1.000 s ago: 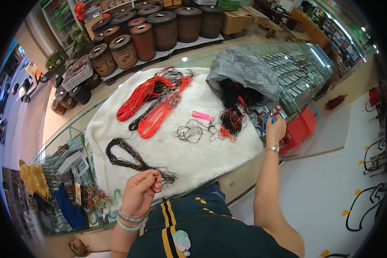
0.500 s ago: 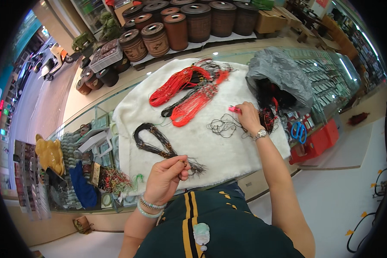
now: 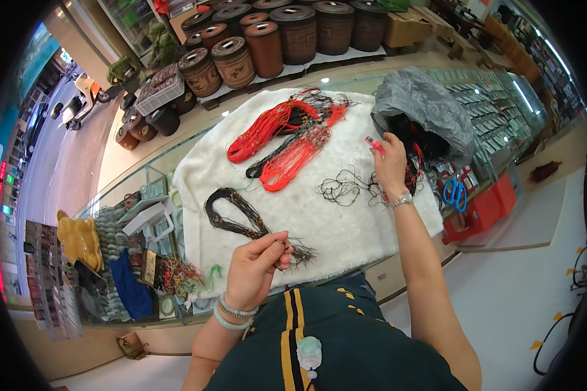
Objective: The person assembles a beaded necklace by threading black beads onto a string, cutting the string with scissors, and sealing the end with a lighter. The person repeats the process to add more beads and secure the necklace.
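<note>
My left hand (image 3: 257, 260) is closed in a pinch near the front of the white fluffy cloth. A tiny dark end, seemingly of a thin cord, shows at its fingertips. Just beyond it lies a looped bundle of black cords (image 3: 231, 214) with brown beads, its loose ends spreading behind the fingers. At the right of the cloth, my right hand (image 3: 391, 163) is wrapped round a small pink lighter (image 3: 377, 147), its metal top pointing up. Beside that hand lies a loose tangle of black cord (image 3: 342, 189). Red cord hanks (image 3: 270, 130) rest farther back.
A grey plastic bag (image 3: 424, 104) with dark and red cords sits at the cloth's right, blue-handled scissors (image 3: 454, 193) and a red box (image 3: 482, 215) nearby. Tangled coloured cords (image 3: 179, 277) and trays of jewellery lie left on the glass counter. Brown lidded jars (image 3: 298, 36) stand beyond.
My right hand has moved a little away from me and to the right, tilting the lighter's metal top up. My left hand keeps its pinch almost in place.
</note>
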Demonstrator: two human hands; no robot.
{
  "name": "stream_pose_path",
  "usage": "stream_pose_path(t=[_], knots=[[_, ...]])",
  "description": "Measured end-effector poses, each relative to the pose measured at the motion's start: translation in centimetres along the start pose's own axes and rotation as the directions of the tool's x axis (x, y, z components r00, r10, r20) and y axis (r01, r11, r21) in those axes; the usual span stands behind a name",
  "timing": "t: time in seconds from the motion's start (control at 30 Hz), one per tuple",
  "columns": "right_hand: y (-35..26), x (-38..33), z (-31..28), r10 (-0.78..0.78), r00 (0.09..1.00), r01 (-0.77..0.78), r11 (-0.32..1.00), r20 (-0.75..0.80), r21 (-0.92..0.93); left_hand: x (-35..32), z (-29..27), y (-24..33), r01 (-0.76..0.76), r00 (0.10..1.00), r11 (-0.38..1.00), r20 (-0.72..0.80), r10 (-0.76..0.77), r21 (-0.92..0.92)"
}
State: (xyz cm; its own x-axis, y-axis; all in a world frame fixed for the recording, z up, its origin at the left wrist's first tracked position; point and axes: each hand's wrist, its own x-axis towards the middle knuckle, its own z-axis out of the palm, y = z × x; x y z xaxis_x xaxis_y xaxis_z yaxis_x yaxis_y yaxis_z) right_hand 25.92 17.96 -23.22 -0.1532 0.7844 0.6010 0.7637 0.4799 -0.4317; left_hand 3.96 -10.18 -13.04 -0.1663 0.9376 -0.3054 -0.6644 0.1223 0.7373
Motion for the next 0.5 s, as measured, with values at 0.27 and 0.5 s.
stream_pose_path(t=[0.27, 0.5], knots=[[-12.5, -5.3, -10.2, -0.336, 0.446, -0.858, 0.102, 0.829, 0.503, -0.5, 1.1, 0.0, -0.508, 0.832, 0.652, 0.126, 0.54, 0.562], [-18.2, -6.9, -11.4, -0.424, 0.145, -0.976, -0.211, 0.894, 0.058, -1.2, 1.5, 0.1, -0.618, 0.672, 0.264, 0.323, 0.666, 0.74]])
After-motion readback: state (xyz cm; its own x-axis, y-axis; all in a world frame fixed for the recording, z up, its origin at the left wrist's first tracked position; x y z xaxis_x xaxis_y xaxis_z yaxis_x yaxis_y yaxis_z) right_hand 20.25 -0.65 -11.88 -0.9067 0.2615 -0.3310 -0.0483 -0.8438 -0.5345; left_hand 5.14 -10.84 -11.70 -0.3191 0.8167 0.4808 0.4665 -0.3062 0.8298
